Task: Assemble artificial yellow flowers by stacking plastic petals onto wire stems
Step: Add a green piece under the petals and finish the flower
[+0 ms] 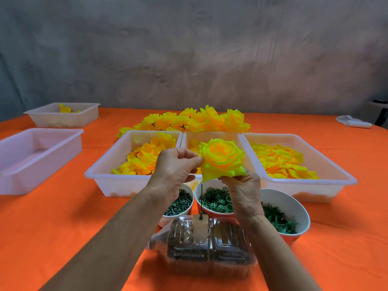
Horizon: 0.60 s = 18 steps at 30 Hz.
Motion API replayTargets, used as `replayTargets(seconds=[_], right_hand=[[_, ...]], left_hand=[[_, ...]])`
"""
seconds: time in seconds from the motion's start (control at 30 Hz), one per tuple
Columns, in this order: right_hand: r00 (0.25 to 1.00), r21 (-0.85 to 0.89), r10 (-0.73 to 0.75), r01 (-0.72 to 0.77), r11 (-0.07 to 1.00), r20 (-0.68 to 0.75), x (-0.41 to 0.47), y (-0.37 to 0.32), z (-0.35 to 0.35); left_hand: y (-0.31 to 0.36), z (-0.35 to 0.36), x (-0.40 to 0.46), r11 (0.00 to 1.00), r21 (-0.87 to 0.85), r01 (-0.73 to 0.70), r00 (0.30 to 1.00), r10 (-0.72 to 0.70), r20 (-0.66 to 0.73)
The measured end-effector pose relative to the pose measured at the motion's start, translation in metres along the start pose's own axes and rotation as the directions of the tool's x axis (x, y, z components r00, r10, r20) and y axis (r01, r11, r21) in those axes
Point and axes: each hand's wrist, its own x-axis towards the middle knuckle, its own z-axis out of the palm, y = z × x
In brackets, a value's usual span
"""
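The left hand (174,166) pinches the yellow flower (222,159) at its edge; the right hand (244,186) grips it from beneath, above the cups. A thin wire stem (201,201) stands just below both hands. If either pinch slackens, the stacked petals could slip apart or tilt off-centre, missing the stem.

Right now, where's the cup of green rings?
In the head view, the cup of green rings sits centre, just below the held yellow flower, between the cup of green pins and the cup of green leaves.
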Motion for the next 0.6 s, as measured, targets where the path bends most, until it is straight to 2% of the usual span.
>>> replayTargets(seconds=[0.1,0.27,0.47,0.6], right_hand=[[1.000,-0.012,0.003,-0.002,1.000,0.022,-0.0023,-0.0023,0.0035],[0.999,0.001,0.034,-0.034,0.999,0.040,-0.0026,-0.0020,0.0063],[0.998,-0.061,0.049,-0.051,0.997,-0.027,-0.0006,0.0014,0.0058],[0.998,-0.053,0.046,-0.048,0.997,-0.032,-0.0002,0.0042,0.0073]], left_hand=[[-0.0025,-0.0019,0.0018,1.000,-0.017,-0.003,1.000,0.003,-0.005],[-0.0059,-0.0033,0.0069,0.998,0.048,-0.043,0.999,0.044,-0.025],[-0.0085,-0.0064,0.0088,0.998,-0.025,-0.056,0.995,0.054,-0.083],[-0.0085,-0.0046,0.0068,0.994,0.039,-0.099,0.992,0.101,-0.071]])
